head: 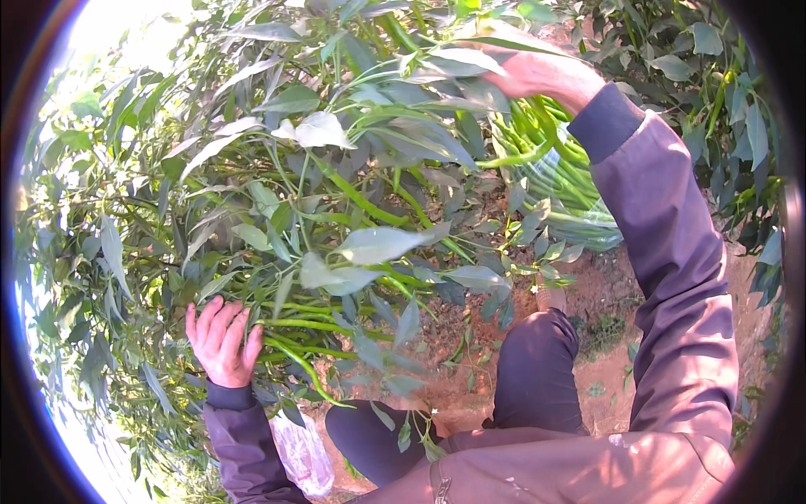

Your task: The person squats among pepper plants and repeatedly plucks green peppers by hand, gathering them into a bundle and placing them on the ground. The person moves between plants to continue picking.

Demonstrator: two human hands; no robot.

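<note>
My left hand [223, 343] is at the edge of a leafy chili pepper plant [208, 246], back of the hand towards me and fingers slightly spread. Several long green chili peppers [308, 326] extend rightward from beside its thumb. Whether the palm grips them or a branch is hidden. At the top, my right hand [516, 66] reaches into the foliage, its fingers mostly covered by leaves and washed out by sunlight. Just below that wrist is a clear plastic bag [582, 223] full of long green peppers [570, 179]. More peppers [362, 198] hang among the middle leaves.
A crumpled, pale translucent plastic bag [302, 450] lies beside my left forearm. My bent knees [535, 372] are over reddish soil [466, 372] with fallen leaves. Another row of pepper plants [724, 82] stands at the right. Small white-flowered sprigs [535, 290] stick out near my leg.
</note>
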